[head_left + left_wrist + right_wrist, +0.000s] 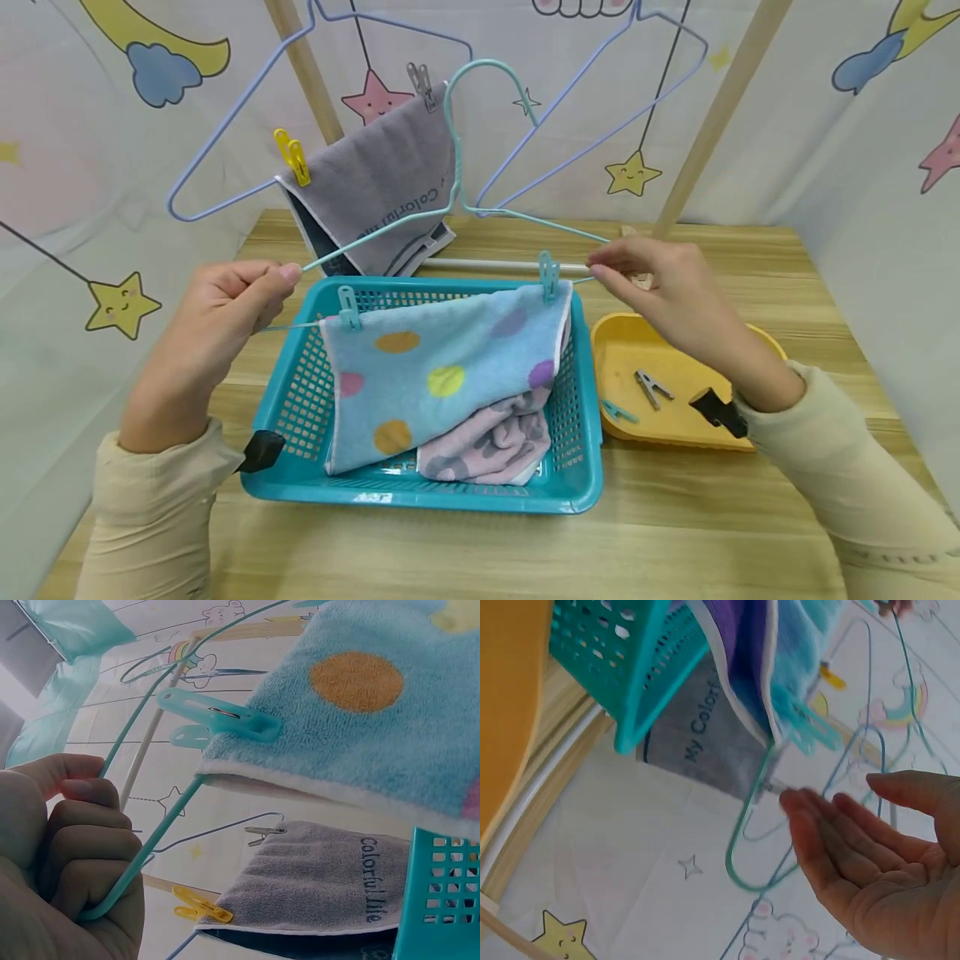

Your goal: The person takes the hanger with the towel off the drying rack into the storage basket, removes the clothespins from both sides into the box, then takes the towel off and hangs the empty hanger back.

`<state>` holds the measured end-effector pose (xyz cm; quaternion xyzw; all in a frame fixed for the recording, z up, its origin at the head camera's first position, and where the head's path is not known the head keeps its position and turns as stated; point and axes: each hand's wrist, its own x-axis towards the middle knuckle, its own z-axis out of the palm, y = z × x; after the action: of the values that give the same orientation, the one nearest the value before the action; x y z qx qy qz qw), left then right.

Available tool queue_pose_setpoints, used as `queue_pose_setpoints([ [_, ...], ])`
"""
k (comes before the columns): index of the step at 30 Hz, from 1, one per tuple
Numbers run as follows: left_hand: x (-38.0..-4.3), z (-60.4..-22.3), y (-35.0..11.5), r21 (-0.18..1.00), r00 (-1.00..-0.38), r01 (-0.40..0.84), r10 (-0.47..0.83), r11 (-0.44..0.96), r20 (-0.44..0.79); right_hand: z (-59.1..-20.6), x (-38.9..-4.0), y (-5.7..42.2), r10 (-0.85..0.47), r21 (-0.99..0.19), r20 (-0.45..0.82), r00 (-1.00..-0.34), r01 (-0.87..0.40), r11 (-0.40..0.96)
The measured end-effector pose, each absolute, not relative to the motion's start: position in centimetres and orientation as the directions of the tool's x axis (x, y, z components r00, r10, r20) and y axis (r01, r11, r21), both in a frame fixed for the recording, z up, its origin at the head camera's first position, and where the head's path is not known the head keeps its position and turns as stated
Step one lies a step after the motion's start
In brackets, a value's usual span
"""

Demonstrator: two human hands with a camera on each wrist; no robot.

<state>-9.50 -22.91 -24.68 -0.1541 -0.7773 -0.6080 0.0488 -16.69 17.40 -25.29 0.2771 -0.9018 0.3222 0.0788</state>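
left hand (213, 318): fingers curled tightly around one end of a green hanger (457, 171). right hand (675, 287): fingers loosely extended, thumb apart, at its other end, contact unclear. between the two sets of fingers, a dotted towel (442, 358) hangs, clipped by pegs (349, 310).

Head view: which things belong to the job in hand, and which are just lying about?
Likely in the job:
left hand, gripping the mint hanger
right hand, at its other end
spotted towel
its clothespins

Seemingly idle:
pink towel in the teal basket
yellow tray, loose clothespins inside
grey towel, hung behind
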Motion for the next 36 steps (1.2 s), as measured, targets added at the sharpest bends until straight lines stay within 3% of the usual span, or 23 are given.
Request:
queue_pose_setpoints([
  [3, -9.5, -24.7, -22.9, 0.929, -0.945, 0.305, 0.184, 0.208, 0.269, -26.1, -16.4, 16.3, -0.505, -0.482, 0.307, -0.807, -0.589, 0.648],
  [9, -9.4, -24.7, -22.6, 0.925, -0.955, 0.287, 0.151, 0.247, 0.256, -26.9, -16.9, 14.8, -0.539, -0.538, 0.264, -0.8, -0.586, 0.606],
  [16, -9.6, -24.7, -22.3, 0.928, -0.955, 0.282, 0.16, 0.244, 0.248, -27.4, -17.4, 13.9, -0.568, -0.597, 0.314, -0.761, -0.623, 0.505],
  [23, -9.8, -24.8, -22.3, 0.928, -0.955, 0.291, 0.129, 0.233, 0.267, -27.6, -17.4, 13.8, -0.546, -0.579, 0.416, -0.727, -0.675, 0.457],
  [29, -10.0, -24.9, -22.5, 0.936, -0.944, 0.316, 0.153, 0.152, 0.294, -27.7, -17.1, 13.9, -0.499, -0.502, 0.583, -0.642, -0.767, 0.401],
  [36, -10.0, -25.1, -22.6, 0.937, -0.949, 0.303, 0.142, 0.177, 0.28, -26.6, -16.4, 13.6, -0.391, -0.59, 0.691, -0.608, -0.787, 0.181],
])
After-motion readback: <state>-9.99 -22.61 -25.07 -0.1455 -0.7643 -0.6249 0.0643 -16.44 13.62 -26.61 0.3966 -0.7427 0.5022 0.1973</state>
